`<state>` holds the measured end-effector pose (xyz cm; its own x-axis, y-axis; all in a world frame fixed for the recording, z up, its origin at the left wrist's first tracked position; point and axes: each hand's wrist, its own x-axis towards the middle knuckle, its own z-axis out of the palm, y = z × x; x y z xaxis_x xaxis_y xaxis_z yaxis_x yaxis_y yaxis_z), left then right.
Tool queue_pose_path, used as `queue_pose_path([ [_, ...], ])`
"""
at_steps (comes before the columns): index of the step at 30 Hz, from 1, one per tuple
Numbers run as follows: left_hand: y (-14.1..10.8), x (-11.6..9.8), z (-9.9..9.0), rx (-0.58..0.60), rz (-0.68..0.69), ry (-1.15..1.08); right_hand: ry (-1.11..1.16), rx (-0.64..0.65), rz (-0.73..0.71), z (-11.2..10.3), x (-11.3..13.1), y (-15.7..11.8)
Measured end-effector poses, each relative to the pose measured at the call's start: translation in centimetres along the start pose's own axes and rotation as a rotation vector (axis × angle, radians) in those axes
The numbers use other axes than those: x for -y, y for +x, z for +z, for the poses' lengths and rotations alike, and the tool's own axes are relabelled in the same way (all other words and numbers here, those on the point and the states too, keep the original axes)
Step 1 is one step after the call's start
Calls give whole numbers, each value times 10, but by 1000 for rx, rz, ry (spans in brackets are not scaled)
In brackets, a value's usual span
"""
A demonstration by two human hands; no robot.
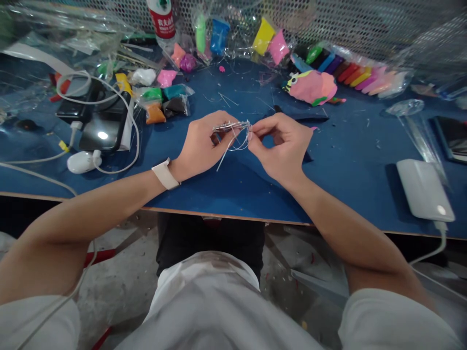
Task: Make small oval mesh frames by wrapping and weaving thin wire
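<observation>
My left hand (206, 143) is closed around a bundle of thin silvery wire (228, 126) above the blue table (233, 189). Loose loops of the wire hang between my two hands, and one end sticks out down and to the left. On the right, my right hand (280, 143) pinches the wire's right side between thumb and forefinger. Behind my right hand lies a pink clay figure (315, 86) with a googly eye and green and yellow parts. Dark, flat pieces lie partly hidden behind my right hand.
Phones (104, 129) and white cables lie at the left. Bagged clay (155, 113), a red-labelled bottle (162, 22) and a row of coloured clay packs (359, 75) stand along the back. A white power bank (425, 189) lies right, near the table edge.
</observation>
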<state>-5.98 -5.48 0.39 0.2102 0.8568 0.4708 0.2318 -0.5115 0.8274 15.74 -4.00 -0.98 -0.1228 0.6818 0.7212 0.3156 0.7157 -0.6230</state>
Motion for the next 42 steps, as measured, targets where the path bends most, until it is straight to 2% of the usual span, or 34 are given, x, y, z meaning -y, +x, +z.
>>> queue_pose_path([
  [3, 0, -3, 2, 45, -110, -118, 43, 46, 52, 0, -2, 2],
  [5, 2, -5, 1, 64, -162, -155, 116, 108, 138, 1, -3, 4],
  [12, 10, 6, -1, 204, -250, -197, 496, 288, 637, -8, 4, 17],
  [15, 11, 11, 2, 225, -346, -255, 533, 318, 739, -11, 6, 19],
  [17, 11, 11, 4, 222, -404, -313, 499, 288, 712, -10, 7, 18],
  [21, 10, 9, 7, 190, -467, -436, 362, 196, 548, -3, 11, 13],
  [24, 8, 12, 10, 190, -443, -508, 259, 107, 408, 2, 13, 8],
  [27, 6, 14, 11, 232, -402, -567, 187, 62, 326, 4, 12, 4],
  [34, 7, 7, 5, 328, -369, -742, 122, 53, 246, 1, 7, 1],
  [37, 8, 6, 4, 374, -336, -744, 139, 56, 236, 0, 9, 1],
  [42, 9, 9, 4, 364, -273, -703, 194, 74, 262, -2, 15, 3],
])
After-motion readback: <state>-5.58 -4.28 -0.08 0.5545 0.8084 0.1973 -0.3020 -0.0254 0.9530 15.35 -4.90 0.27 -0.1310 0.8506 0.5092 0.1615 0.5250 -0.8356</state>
